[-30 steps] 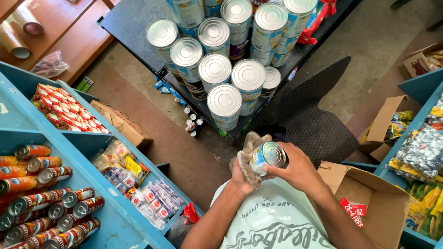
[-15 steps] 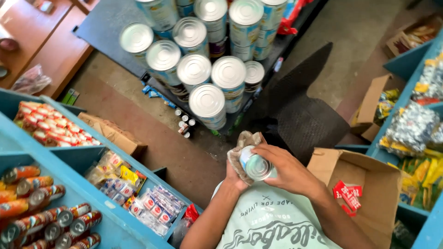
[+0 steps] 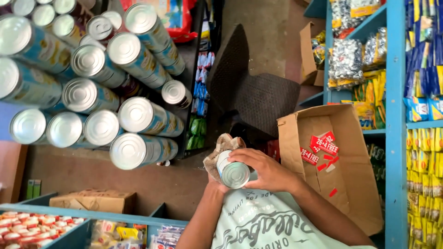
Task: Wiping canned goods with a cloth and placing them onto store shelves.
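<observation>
Here, stacked tins [image 3: 134, 115] with plain silver lids and blue-and-yellow labels fill the upper left, lying with their lids toward the camera on a dark shelf unit [image 3: 196, 60]. Below them, small blue and green packets [image 3: 199, 92] line the edge of that unit. At the right, a blue shelf rack [image 3: 396, 138] carries silver foil packs [image 3: 346, 60] above and yellow and blue sachets [image 3: 422, 152] in rows beside and below. An open brown carton [image 3: 350, 184] stands just right of the person, with red rectangular stickers [image 3: 323, 147] on its inner wall. A second flat brown carton [image 3: 92, 201] lies on the floor at lower left, near a blue bin of red-and-white packets [image 3: 27, 228]. At centre, the right hand [image 3: 265, 173] is curled around a small tin [image 3: 233, 171], its fingers closed over the side and its lid facing the camera. The left hand [image 3: 217, 177] is largely hidden under a beige cloth [image 3: 221, 150], which it presses against the far side of the same tin; its grip appears closed on the cloth.
</observation>
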